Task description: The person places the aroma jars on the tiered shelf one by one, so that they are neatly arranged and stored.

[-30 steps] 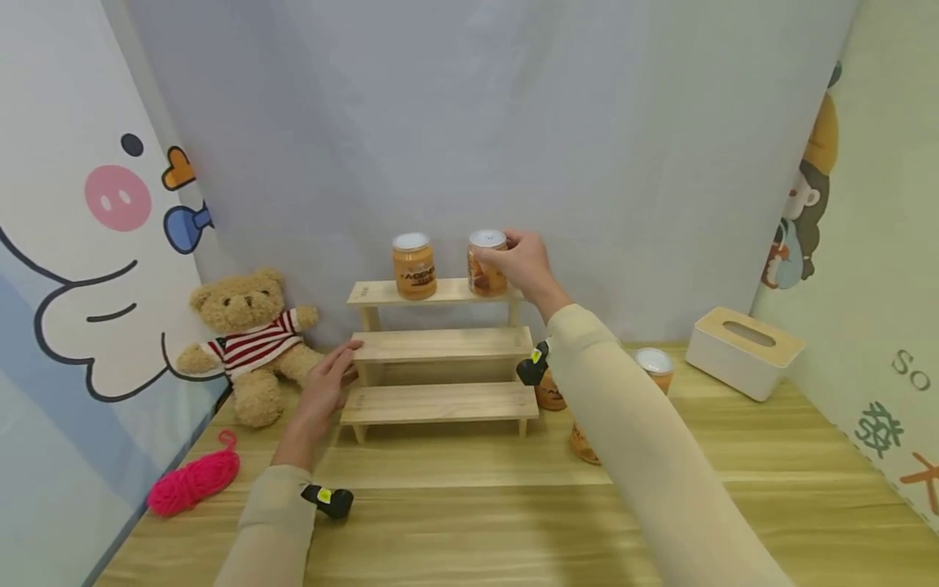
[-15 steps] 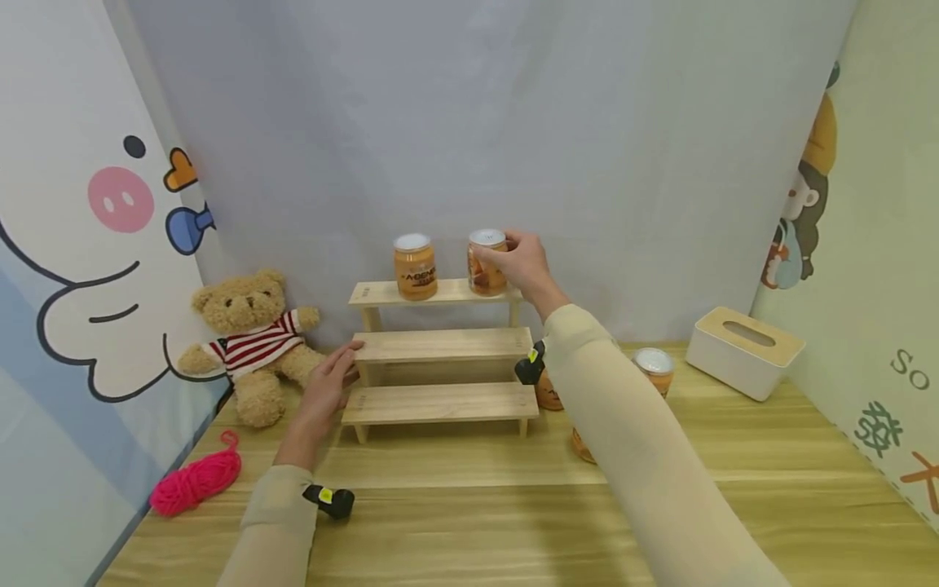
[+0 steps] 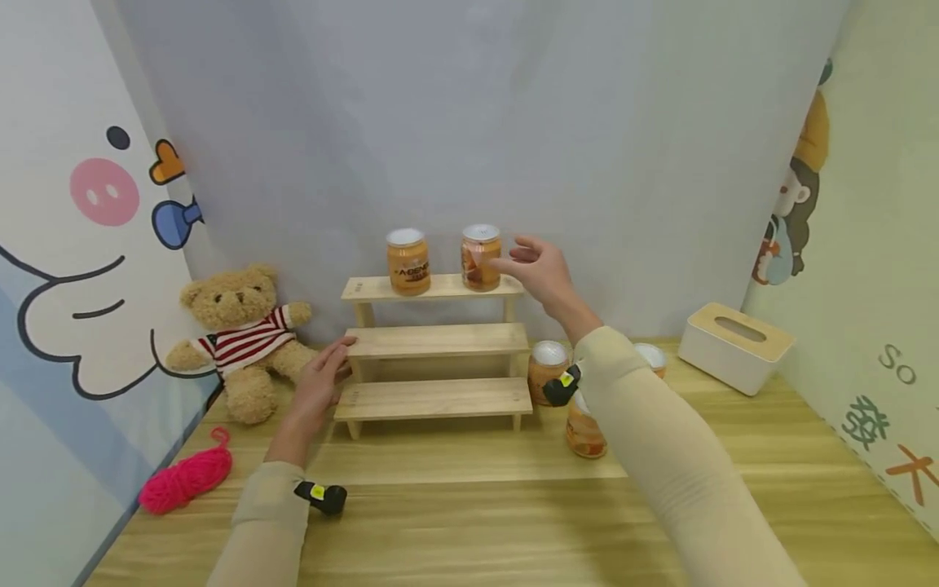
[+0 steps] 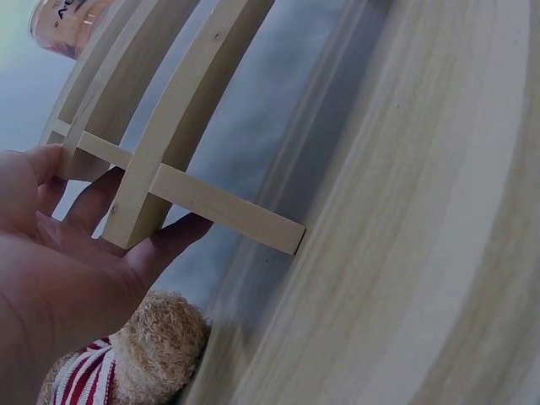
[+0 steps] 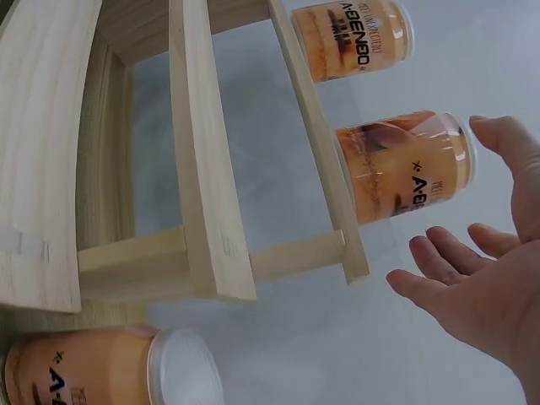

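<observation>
A light wooden three-tier display stand [image 3: 436,340] stands on the table. Two orange cans with silvery lids rest upright on its top tier: a left can [image 3: 408,265] and a right can [image 3: 481,261]. My right hand [image 3: 546,277] is just right of the right can, thumb and fingers spread with nothing between them; the right wrist view shows a gap between hand and can [image 5: 409,167]. With thumb and fingers about the board ends, my left hand [image 3: 315,391] holds the stand's left side, as the left wrist view shows; some fingertips are hidden behind the boards [image 4: 160,143].
More orange cans stand right of the stand: one beside it [image 3: 547,371], one nearer [image 3: 585,432] and one partly behind my sleeve [image 3: 651,356]. A teddy bear [image 3: 245,342] and pink yarn [image 3: 187,481] lie left. A tissue box [image 3: 736,350] sits at right.
My right hand has let go of the right can and drawn back to the right; the can stays on the top tier. My left hand keeps its place at the stand.
</observation>
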Demonstrator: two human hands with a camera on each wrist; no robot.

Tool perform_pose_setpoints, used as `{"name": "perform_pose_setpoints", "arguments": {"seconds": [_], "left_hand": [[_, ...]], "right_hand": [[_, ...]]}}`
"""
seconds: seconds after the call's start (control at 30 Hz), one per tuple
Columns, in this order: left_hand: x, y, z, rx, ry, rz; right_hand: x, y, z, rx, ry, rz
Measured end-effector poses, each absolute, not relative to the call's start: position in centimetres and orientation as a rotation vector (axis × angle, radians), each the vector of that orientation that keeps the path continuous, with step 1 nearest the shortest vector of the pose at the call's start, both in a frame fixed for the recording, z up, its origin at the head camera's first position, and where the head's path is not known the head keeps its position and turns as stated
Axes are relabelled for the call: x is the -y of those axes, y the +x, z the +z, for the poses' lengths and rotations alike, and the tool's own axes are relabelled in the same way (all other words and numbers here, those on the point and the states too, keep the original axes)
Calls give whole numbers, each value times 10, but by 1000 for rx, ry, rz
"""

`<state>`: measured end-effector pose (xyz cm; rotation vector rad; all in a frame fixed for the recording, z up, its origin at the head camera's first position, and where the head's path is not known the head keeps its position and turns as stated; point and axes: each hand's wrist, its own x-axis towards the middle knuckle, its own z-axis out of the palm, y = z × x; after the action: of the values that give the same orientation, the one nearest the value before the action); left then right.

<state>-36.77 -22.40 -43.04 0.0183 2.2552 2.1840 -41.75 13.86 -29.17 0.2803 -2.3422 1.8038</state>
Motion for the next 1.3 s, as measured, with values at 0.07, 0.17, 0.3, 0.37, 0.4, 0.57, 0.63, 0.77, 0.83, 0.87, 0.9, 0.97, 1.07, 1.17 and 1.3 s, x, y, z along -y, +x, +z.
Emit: {"name": "perform_pose_setpoints", "arguments": {"seconds": [0.07,0.17,0.3,0.37,0.4,0.57,0.63,0.77,0.83,0.87,0.9,0.97,1.07,1.17,1.3], "left_hand": [[224,-367,-430,-2254,23,2178],[225,-366,-430,-2248,26,2176],[224,-368,-430,-2238,30,2188],[225,-368,-429,-2240,36,2181],[225,-368,-428,-2240,40,2181],[227,-367,-426,-2256,52,2164],[228,-367,-427,-2253,50,2162],[227,-368,-429,-2253,55,2157],[227,-368,-431,-2263,71,2150],[227,-367,-432,-2270,83,2144],[227,-367,-433,-2274,95,2141],[227,-365,-434,-2271,106,2142],[226,-363,-435,-2274,107,2143],[226,-363,-436,-2273,94,2155],[227,-365,-433,-2275,81,2159]], "right_hand": [[-148,-409,-292,2350,317,1810],[-165,-396,-293,2356,366,1813],[-190,-377,-298,2360,411,1795],[-202,-369,-303,2365,408,1790],[-208,-364,-307,2367,405,1794],[-233,-346,-331,2411,437,1779],[-241,-340,-342,2434,470,1744],[-251,-329,-362,2495,461,1721],[-254,-324,-370,2513,451,1747],[-254,-321,-374,2524,447,1763],[-256,-319,-377,2525,446,1781],[-258,-315,-382,2539,447,1795],[-264,-308,-389,2587,462,1820],[-271,-303,-398,2646,510,1839],[-275,-300,-407,2645,593,1861]]}}
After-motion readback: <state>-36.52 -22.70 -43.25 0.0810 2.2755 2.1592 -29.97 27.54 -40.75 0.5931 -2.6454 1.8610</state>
